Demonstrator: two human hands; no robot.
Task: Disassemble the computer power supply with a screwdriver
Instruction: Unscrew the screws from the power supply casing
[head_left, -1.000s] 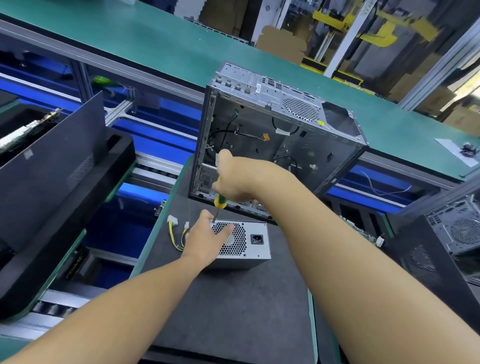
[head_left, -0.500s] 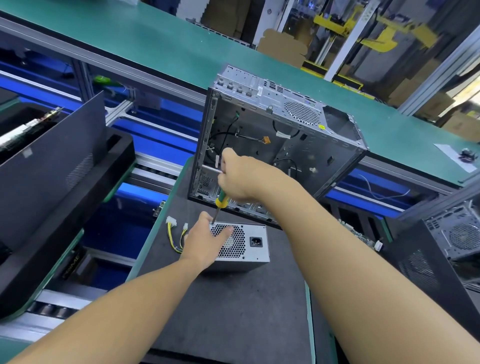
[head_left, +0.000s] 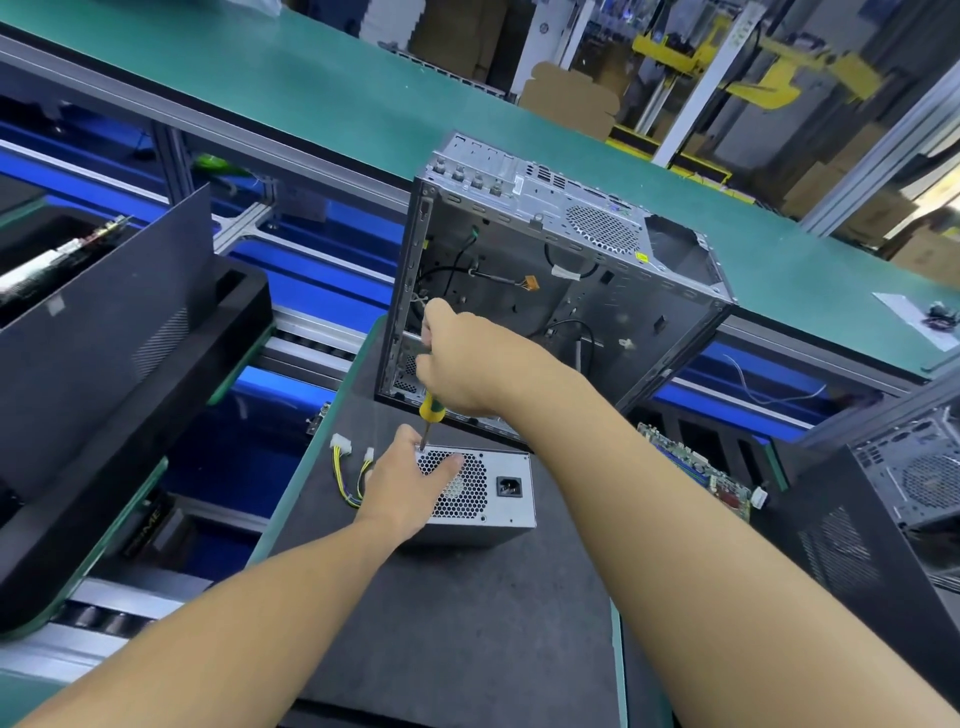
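Note:
A grey power supply (head_left: 506, 491) with a honeycomb fan grille and a black socket lies on the dark mat (head_left: 467, 623). My left hand (head_left: 410, 480) grips its left end, thumb laid across the grille. My right hand (head_left: 457, 364) grips a screwdriver with a yellow and green handle (head_left: 431, 410), held nearly upright. Its tip sits at the top left corner of the power supply's face, right by my left fingers. Yellow and black cables with white plugs (head_left: 348, 467) trail off the unit's left side.
An open empty computer case (head_left: 649, 291) stands just behind the power supply. A black side panel (head_left: 104, 332) leans at the left over a roller conveyor. A green circuit board (head_left: 696, 473) and another case (head_left: 914, 478) lie to the right. A green workbench (head_left: 337, 88) runs behind.
Both hands hold the same places on the power supply and screwdriver. My view has shifted slightly; nothing else has visibly moved.

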